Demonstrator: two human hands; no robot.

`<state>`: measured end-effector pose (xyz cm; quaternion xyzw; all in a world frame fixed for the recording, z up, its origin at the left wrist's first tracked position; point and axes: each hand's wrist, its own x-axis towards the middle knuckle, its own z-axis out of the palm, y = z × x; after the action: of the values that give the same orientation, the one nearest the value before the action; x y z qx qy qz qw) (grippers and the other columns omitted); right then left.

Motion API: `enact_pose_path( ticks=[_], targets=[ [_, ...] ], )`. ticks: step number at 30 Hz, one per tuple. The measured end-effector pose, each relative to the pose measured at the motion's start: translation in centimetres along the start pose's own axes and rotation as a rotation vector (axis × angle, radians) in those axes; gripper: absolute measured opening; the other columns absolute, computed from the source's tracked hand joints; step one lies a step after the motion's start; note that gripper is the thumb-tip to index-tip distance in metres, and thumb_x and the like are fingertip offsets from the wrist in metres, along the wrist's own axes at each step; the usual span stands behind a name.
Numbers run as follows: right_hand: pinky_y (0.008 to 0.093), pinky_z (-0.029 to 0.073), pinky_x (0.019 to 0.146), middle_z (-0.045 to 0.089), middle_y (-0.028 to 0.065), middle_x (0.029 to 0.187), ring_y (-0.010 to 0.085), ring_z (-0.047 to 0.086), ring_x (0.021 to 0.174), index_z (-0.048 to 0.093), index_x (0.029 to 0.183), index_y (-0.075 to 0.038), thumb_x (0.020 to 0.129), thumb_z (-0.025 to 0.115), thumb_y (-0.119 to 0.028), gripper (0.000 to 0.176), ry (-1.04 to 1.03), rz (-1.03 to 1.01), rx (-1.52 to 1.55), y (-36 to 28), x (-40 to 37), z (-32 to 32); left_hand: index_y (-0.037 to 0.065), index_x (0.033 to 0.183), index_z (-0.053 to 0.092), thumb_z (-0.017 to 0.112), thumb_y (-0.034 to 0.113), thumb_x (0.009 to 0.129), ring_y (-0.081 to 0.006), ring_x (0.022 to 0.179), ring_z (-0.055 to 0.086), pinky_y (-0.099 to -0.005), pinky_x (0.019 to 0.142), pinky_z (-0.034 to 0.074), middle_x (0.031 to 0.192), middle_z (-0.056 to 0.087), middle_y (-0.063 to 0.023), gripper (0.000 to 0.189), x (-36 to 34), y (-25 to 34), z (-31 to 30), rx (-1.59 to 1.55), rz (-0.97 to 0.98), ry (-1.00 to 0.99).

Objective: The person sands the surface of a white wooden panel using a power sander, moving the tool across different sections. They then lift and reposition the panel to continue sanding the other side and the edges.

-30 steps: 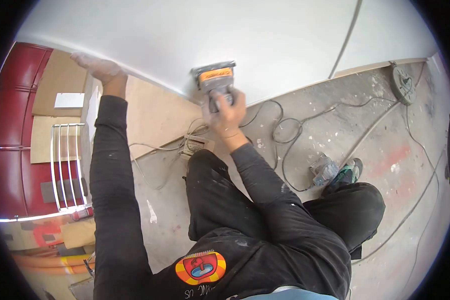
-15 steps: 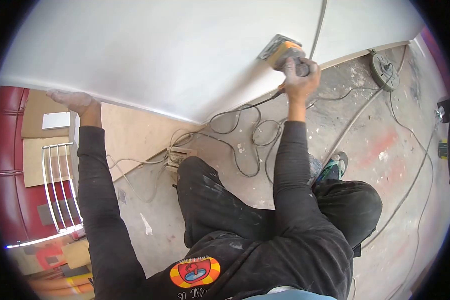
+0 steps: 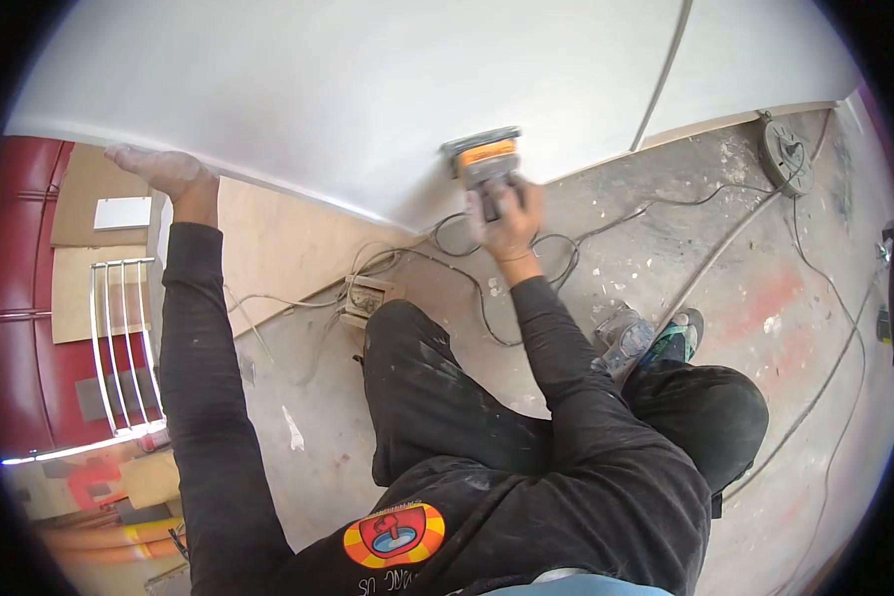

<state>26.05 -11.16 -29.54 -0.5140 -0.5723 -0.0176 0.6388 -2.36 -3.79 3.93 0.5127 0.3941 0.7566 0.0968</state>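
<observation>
My right hand (image 3: 511, 221) is wrapped around the dusty grip of a yellow and grey electric sander (image 3: 488, 155). The sander's flat pad lies against the white panel (image 3: 298, 99), near its lower edge. At the panel's left corner my left hand (image 3: 174, 176) is open, with fingers stretched out along the edge and the palm turned up. White dust coats the fingers of both hands. A dark power cord (image 3: 454, 246) loops over the floor below the sander.
A round cable reel (image 3: 787, 154) sits at the right on the stained concrete floor (image 3: 745, 258), with cords trailing from it. A power socket box (image 3: 366, 298) lies by my knee. A white metal rack (image 3: 124, 348) and cardboard (image 3: 94, 214) stand at the left, before a red surface.
My right hand has moved the sander left and slightly down across the panel, turning it as well. My left hand stays at the panel's edge. The view has shifted slightly.
</observation>
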Motion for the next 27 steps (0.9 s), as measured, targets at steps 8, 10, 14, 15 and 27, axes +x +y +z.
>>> enact_pose_path(
  ticks=[8,10,14,15,27],
  targets=[
    [0.0461,0.054,0.076,0.065,0.0150,0.104,0.0414,0.064,0.093,0.072,0.088,-0.018,0.067,0.085,-0.015,0.026,-0.018,-0.179,0.051,-9.7,-4.7,5.2,0.005,0.158,0.029,0.022,0.066,0.105,-0.0278,0.147,0.031,-0.0416,0.125,0.024,0.162,0.030,-0.0126,0.081,-1.2,1.4,1.4,0.003,0.065,-0.121],
    [0.0455,0.054,0.078,0.066,0.0132,0.105,0.0398,0.064,0.093,0.072,0.089,-0.020,0.065,0.086,-0.013,0.028,-0.044,-0.179,0.041,-9.9,-4.8,5.0,0.005,0.158,0.029,0.021,0.066,0.105,-0.0280,0.147,0.031,-0.0417,0.125,0.024,0.162,0.030,-0.0127,0.081,-0.8,0.9,0.8,-0.009,0.056,-0.105],
    [0.0437,0.053,0.076,0.065,0.0119,0.105,0.0344,0.063,0.093,0.072,0.098,-0.013,0.070,0.083,-0.013,0.030,0.096,-0.059,0.085,-6.5,-1.1,3.2,0.004,0.159,0.025,0.020,0.066,0.106,-0.0271,0.146,0.032,-0.0403,0.124,0.024,0.162,0.031,-0.0125,0.081,-0.9,0.6,0.7,-0.020,0.042,-0.104],
    [0.0434,0.053,0.078,0.065,0.0125,0.104,0.0339,0.063,0.094,0.071,0.098,-0.010,0.071,0.083,-0.012,0.030,0.118,-0.039,0.029,-4.9,0.0,2.5,0.004,0.159,0.025,0.020,0.066,0.106,-0.0271,0.146,0.032,-0.0403,0.124,0.024,0.162,0.031,-0.0125,0.081,-0.6,0.3,0.6,-0.035,0.033,-0.106],
    [0.0374,0.058,0.074,0.071,0.0122,0.104,0.0221,0.070,0.089,0.067,0.114,0.001,0.097,0.063,-0.020,0.028,0.341,1.225,0.897,12.3,-1.2,0.0,0.003,0.152,0.036,0.024,0.060,0.107,-0.0237,0.135,0.045,-0.0369,0.119,0.033,0.154,0.041,-0.0120,0.074,-0.3,-0.2,0.8,0.032,0.055,-0.030]
  ],
)
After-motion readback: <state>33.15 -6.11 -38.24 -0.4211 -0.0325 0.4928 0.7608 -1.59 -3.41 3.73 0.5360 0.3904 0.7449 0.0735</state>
